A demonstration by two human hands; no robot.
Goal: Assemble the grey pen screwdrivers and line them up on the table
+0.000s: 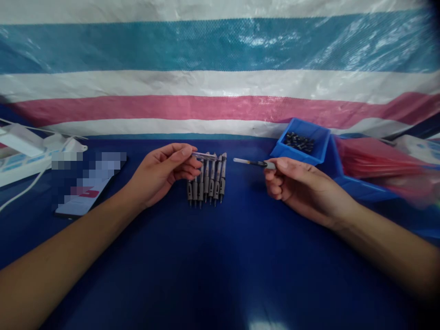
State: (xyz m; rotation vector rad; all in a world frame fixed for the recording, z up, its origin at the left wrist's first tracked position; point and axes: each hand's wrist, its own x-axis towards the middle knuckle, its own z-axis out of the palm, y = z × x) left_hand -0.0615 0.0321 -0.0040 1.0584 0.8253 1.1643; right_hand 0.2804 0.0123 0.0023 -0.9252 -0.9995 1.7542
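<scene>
My left hand [165, 172] pinches a clear pen barrel [205, 156] that points to the right, above a row of pens. Several pens [206, 183] with dark grey grips lie side by side on the blue table [220, 256], tips toward me; the hand and barrel hide some of their upper ends. To the right, my right hand [292, 181] is closed on a pen part with a grey grip and a refill [250, 162] sticking out to the left. The refill's end and the barrel are apart, with a gap between them.
A blue bin [302, 158] of small black parts stands at the back right, beside another blue bin [364, 188] with red plastic packets [374, 160]. At left lie a phone [91, 188] and a white power strip [30, 162] with a cable. A striped sheet [220, 50] hangs behind.
</scene>
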